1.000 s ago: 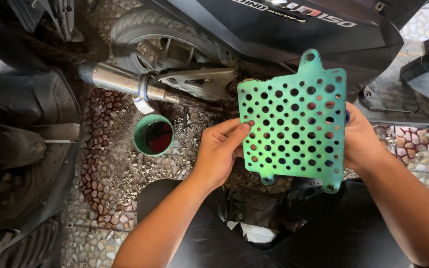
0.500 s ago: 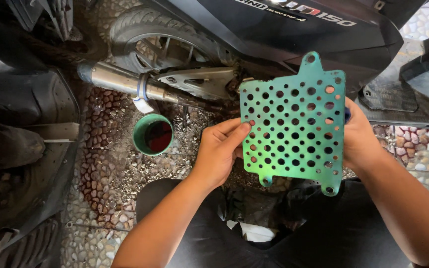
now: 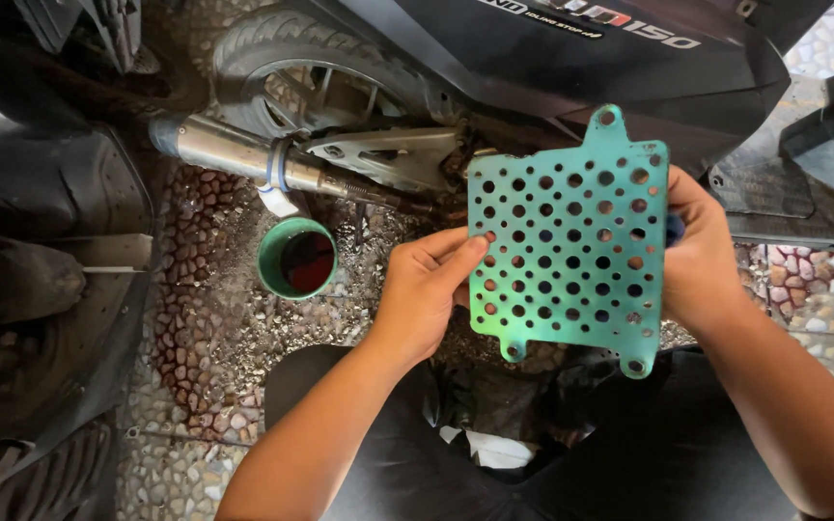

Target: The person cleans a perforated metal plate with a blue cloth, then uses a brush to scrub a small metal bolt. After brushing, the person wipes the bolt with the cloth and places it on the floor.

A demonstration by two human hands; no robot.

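Note:
I hold a flat green metal plate [image 3: 571, 241], full of round holes and with small mounting tabs, upright in front of me. My left hand [image 3: 422, 294] grips its left edge, fingers on the front face. My right hand [image 3: 702, 260] grips its right edge, mostly behind the plate, with a bit of blue cloth showing by the fingers. The plate hangs over my lap, just below the black scooter body [image 3: 571, 58].
A scooter's rear wheel [image 3: 311, 77] and silver exhaust pipe [image 3: 243, 154] lie ahead. A green cup [image 3: 298, 259] with dark liquid stands on the pebbled floor. Black plastic panels [image 3: 41, 241] lie at the left, and another black part [image 3: 813, 164] at the right.
The plate has tilted slightly and shifted a little in my hands; both hands keep their grip on its edges.

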